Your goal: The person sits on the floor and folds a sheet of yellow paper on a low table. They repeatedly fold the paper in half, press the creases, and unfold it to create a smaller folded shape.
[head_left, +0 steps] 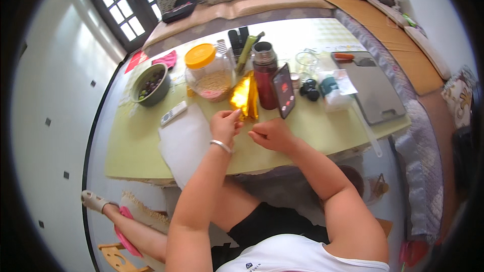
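My left hand (225, 126), with a silver bangle at its wrist, is over the table with thumb and fingers pinched together. Its fingertips overlap the lower edge of a shiny gold foil bag (243, 95); whether they touch it I cannot tell. A short gap to the right, my right hand (275, 135) has its fingers curled in, and whatever they hold is hidden or too small to see. Behind it a phone (284, 90) stands upright against a dark red thermos bottle (265, 78) without a lid.
On the table (138, 148) are a bowl of dark fruit (153, 84), a yellow-lidded jar (209, 75), a white remote (174, 114), white paper (185, 143) and a green-handled peeler (247, 49). To the right lie a grey cutting board (373, 90), a knife (355, 59) and a white packet (337, 93).
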`<action>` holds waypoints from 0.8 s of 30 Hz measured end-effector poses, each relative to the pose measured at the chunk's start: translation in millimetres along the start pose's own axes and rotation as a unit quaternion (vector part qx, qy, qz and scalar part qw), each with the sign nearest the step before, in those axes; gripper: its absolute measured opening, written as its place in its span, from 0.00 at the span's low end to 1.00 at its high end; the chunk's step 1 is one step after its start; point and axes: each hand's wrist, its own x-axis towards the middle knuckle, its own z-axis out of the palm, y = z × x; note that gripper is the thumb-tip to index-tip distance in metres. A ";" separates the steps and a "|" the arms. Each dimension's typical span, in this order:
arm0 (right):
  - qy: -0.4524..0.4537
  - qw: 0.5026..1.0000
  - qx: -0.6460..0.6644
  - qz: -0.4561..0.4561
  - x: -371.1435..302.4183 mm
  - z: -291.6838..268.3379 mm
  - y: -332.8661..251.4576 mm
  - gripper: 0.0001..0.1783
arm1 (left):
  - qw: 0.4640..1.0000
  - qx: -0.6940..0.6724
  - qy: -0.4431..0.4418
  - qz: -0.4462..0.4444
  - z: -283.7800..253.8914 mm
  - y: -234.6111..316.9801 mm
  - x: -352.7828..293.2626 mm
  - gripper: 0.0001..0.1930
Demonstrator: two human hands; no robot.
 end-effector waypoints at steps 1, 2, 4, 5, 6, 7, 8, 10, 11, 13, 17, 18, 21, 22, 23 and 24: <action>-0.002 1.000 0.001 0.007 -0.8 -1.3 0.1 0.16 | 0.999 0.040 0.014 0.020 -0.7 3.8 -9.6 0.12; -0.003 1.000 0.004 0.012 -0.7 -2.5 -1.6 0.16 | 0.995 0.080 0.031 0.043 -2.7 10.1 -24.7 0.12; -0.004 1.000 0.006 0.022 -1.5 -3.0 0.0 0.17 | 0.989 0.094 0.017 0.113 -15.1 9.9 -47.8 0.11; -0.003 1.000 0.004 0.028 -1.4 -1.2 0.6 0.17 | 0.984 0.101 0.014 0.149 -25.6 9.1 -62.4 0.10; -0.003 0.999 0.003 0.034 -2.0 -0.3 2.4 0.17 | 0.976 0.113 0.010 0.187 -36.1 7.9 -77.7 0.10; 0.005 0.999 0.002 0.038 -3.6 0.2 3.6 0.17 | 0.966 0.125 0.007 0.224 -47.7 5.5 -94.3 0.09; 0.013 0.999 0.004 0.039 -3.5 1.5 2.8 0.17 | 0.955 0.137 0.007 0.263 -62.3 2.1 -111.0 0.09; 0.017 0.999 -0.002 0.032 -3.7 2.9 0.5 0.17 | 0.952 0.125 0.037 0.278 -97.8 -11.7 -142.0 0.09; 0.016 1.000 -0.011 0.023 -3.6 2.0 -0.3 0.16 | 0.946 0.142 0.066 0.283 -118.9 -20.5 -155.7 0.08; 0.062 0.998 -0.013 -0.002 -4.3 5.0 -6.7 0.15 | 0.933 0.175 0.129 0.288 -172.9 -49.0 -178.4 0.08; 0.286 0.953 0.093 0.015 -8.1 0.4 -18.6 0.14 | 0.877 0.324 0.259 0.243 -312.9 -121.7 -215.4 0.12; 0.348 0.927 0.138 0.037 -6.9 -7.0 -19.3 0.14 | 0.839 0.410 0.285 0.218 -352.9 -139.2 -227.9 0.14; 0.442 0.837 0.286 0.150 -8.3 -45.7 2.2 0.10 | 0.761 0.505 0.383 0.140 -404.8 -172.5 -276.0 0.22; 0.471 0.814 0.282 0.191 -7.5 -57.7 13.7 0.11 | 0.714 0.544 0.401 0.183 -411.9 -179.8 -286.7 0.24; 0.456 0.822 0.246 0.235 -14.0 -71.7 42.6 0.12 | 0.668 0.577 0.408 0.231 -412.5 -184.2 -282.7 0.25; 0.434 0.829 0.215 0.279 -20.2 -75.7 66.7 0.13 | 0.686 0.603 0.366 0.176 -406.6 -182.2 -281.4 0.28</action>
